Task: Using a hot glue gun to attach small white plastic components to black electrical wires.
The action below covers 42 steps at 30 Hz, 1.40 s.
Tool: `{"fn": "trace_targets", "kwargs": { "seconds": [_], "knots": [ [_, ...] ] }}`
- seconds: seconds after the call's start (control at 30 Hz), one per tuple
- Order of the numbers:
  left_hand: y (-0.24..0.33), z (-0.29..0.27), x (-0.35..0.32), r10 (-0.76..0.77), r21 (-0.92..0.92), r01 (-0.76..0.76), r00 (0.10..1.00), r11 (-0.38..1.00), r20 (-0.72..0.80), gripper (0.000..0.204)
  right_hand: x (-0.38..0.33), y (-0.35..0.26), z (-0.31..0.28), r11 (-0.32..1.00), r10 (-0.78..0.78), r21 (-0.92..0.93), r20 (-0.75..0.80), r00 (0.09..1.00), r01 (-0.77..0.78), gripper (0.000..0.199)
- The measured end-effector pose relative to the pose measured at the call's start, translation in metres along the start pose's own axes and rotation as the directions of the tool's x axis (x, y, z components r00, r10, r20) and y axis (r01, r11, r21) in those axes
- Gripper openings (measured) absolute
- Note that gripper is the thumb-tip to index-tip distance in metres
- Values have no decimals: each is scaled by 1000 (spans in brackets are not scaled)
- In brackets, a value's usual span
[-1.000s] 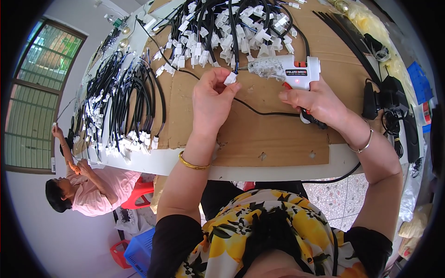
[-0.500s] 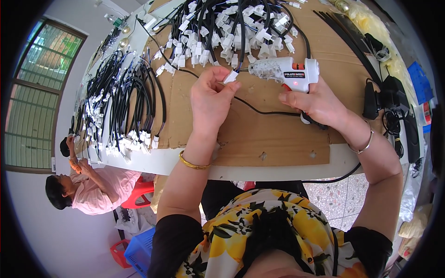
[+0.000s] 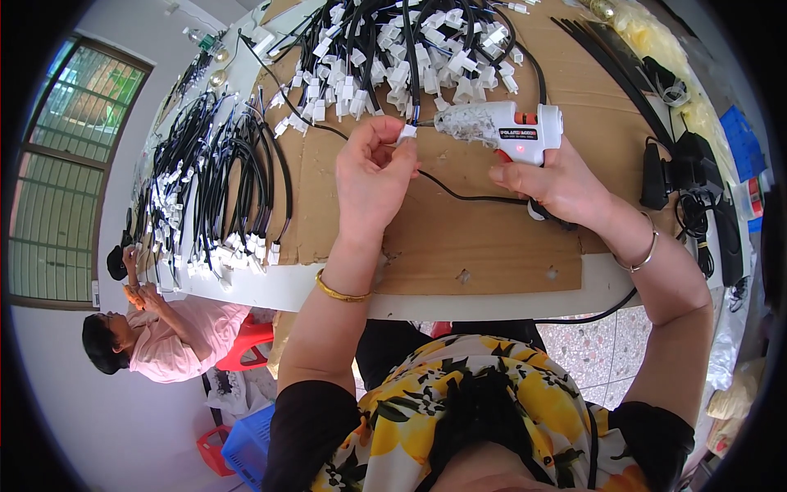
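Observation:
My left hand [image 3: 373, 176] pinches a small white connector [image 3: 407, 132] on a black wire, held above the brown cardboard sheet [image 3: 484, 242]. My right hand [image 3: 566, 184] grips a white hot glue gun [image 3: 508, 131] by its handle. The gun's nozzle points left and touches the connector. A black power cord [image 3: 459, 193] runs from the gun across the cardboard under my hands.
A heap of black wires with white connectors [image 3: 402, 49] lies at the far side of the cardboard. More wire bundles [image 3: 213, 189] hang over the white table's left edge. Black cable ties [image 3: 611, 57] and black adapters [image 3: 680, 176] lie to the right. A person in pink [image 3: 160, 328] sits below left.
My hands and the glue gun have stayed almost in place, the nozzle still at the connector. The person at lower left has lowered their raised hands.

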<state>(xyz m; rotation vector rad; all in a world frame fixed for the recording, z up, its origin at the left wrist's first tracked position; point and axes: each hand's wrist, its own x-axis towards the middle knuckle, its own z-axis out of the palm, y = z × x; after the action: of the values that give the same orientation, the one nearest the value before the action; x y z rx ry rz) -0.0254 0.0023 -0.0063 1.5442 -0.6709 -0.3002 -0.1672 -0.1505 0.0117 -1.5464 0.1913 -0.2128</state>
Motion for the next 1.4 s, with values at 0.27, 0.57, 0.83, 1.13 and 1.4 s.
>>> {"fn": "trace_targets", "kwargs": {
  "seconds": [0.27, 0.57, 0.83, 1.13, 1.4],
  "knots": [
    [-3, 0, 1, 39, 20, -40, 999, 999, 32, 19, 0, 1, -1, 999, 2, -49, 5, 1000, -1, 20],
    [-6, -1, 1, 33, 29, -34, 999, 999, 39, 19, 0, 3, -2, 998, 20, -59, 10, 1000, -20, 25],
    [-3, -1, 1, 40, 47, -42, 999, 998, 33, 18, 0, -3, -1, 996, 80, -38, 6, 997, -79, 25],
    [-3, 0, 1, 47, 31, -47, 999, 998, 14, 18, -2, -12, 4, 999, 33, -32, -17, 999, -34, 22],
    [-4, 0, 2, 66, 44, -65, 998, 997, -3, 17, -1, -9, 3, 999, 41, 16, -22, 999, -40, 23]
  ]
}}
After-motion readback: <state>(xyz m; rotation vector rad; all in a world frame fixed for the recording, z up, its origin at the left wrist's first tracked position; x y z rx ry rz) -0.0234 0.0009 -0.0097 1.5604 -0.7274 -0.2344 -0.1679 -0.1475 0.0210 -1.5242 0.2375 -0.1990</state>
